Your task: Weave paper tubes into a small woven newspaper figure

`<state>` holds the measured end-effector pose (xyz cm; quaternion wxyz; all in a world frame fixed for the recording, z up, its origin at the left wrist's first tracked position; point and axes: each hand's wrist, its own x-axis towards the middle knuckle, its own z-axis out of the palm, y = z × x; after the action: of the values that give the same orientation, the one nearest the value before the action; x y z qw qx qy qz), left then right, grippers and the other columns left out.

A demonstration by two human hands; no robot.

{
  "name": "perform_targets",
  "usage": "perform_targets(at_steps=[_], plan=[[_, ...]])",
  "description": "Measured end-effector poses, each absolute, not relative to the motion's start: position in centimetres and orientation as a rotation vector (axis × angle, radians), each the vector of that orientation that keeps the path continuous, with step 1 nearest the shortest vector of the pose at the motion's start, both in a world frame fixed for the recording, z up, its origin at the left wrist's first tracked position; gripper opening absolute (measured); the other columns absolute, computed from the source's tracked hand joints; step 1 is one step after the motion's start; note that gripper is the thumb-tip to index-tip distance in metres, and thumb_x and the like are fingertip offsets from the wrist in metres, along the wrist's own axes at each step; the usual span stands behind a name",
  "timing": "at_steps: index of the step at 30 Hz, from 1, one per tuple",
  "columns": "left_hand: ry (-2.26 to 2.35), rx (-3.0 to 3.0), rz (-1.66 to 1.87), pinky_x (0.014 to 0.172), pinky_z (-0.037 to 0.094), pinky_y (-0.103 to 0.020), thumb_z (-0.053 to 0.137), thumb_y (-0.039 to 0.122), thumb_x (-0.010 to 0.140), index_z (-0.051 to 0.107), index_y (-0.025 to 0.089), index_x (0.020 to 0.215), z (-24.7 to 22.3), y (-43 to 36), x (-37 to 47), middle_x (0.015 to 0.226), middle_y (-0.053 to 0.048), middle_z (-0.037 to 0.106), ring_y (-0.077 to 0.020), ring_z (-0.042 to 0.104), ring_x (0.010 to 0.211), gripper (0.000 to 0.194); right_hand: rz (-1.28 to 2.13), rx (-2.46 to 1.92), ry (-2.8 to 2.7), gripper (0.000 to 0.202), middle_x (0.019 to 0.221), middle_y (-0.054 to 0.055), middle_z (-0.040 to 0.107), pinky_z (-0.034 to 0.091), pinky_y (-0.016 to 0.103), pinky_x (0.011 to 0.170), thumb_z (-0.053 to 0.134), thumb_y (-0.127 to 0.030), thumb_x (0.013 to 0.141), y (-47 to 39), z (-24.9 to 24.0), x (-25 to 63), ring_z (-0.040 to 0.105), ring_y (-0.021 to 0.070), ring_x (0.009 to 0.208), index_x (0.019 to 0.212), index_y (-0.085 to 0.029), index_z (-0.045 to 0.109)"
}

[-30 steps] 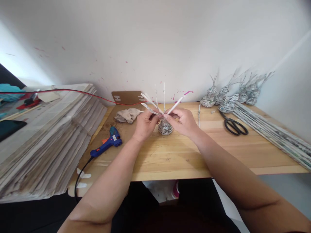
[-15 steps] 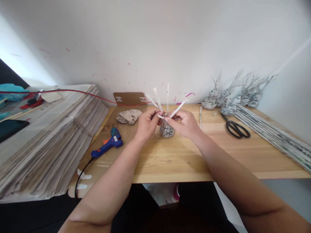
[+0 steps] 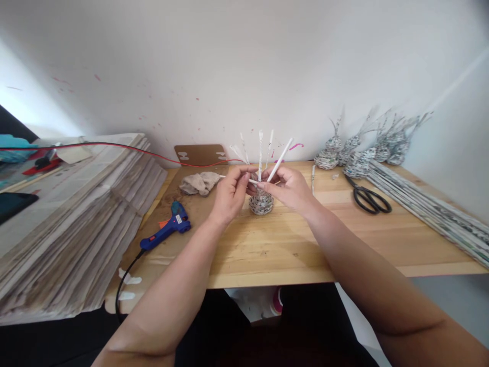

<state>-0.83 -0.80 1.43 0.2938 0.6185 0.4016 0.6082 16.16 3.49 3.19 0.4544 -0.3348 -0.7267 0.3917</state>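
Note:
A small woven newspaper basket [image 3: 261, 204] stands on the wooden table, with several rolled paper tubes rising from its top. My left hand [image 3: 233, 191] is closed at the basket's upper left, its thumb and fingers pinching a short white paper tube [image 3: 252, 182]. On the other side my right hand [image 3: 288, 188] is closed around the upper rim, thumb against the weave. A longer white paper tube [image 3: 280, 159] slants up and right from beside its fingers. The fingertips hide most of the basket's neck.
To the left lie a blue glue gun [image 3: 166, 229], a crumpled cloth [image 3: 200, 183] and a tall newspaper stack [image 3: 95, 224]. At right are black scissors [image 3: 370, 199], several woven pieces [image 3: 359, 162] and long paper tubes [image 3: 428, 209]. A red wire [image 3: 153, 151] crosses behind.
The basket has turned between my hands, so its upright tubes stand in different places. The white tube by my right hand points more steeply upward. The view has shifted slightly.

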Motion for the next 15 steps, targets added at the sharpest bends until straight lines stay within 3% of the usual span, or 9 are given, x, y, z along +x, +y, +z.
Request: perform_targets(at_steps=[5, 9, 15], plan=[[1.061, 1.532, 1.639, 0.06, 0.06, -0.025, 0.061, 0.044, 0.093, 0.048, 0.023, 0.125, 1.43, -0.8, -0.69, 0.078, 0.0, 0.068, -0.0129, 0.067, 0.062, 0.04, 0.99, -0.8, -1.779, 0.022, 0.072, 0.001, 0.067, 0.047, 0.029, 0.063, 0.077, -0.037, 0.074, 3.66, 3.15, 16.04, 0.057, 0.0141, 0.065, 0.081, -0.019, 0.067], [1.038, 1.44, 1.584, 0.058, 0.06, -0.025, 0.064, 0.044, 0.09, 0.058, 0.019, 0.108, 1.48, -0.56, -0.48, 0.078, -0.002, 0.069, -0.012, 0.067, 0.061, 0.031, 0.975, -0.797, -1.788, 0.02, 0.074, 0.001, 0.067, 0.046, 0.029, 0.065, 0.075, -0.035, 0.074, 3.7, 3.0, 15.96, 0.057, 0.014, 0.066, 0.082, -0.019, 0.066], [0.984, 1.338, 1.609, 0.063, 0.061, -0.026, 0.066, 0.026, 0.086, 0.052, 0.02, 0.105, 1.31, -0.38, -0.29, 0.079, 0.0, 0.071, -0.0104, 0.068, 0.061, 0.024, 0.941, -0.83, -1.823, 0.017, 0.075, 0.003, 0.067, 0.046, 0.03, 0.063, 0.07, -0.033, 0.078, 3.74, 2.8, 16.04, 0.059, 0.0152, 0.066, 0.082, -0.018, 0.063]])
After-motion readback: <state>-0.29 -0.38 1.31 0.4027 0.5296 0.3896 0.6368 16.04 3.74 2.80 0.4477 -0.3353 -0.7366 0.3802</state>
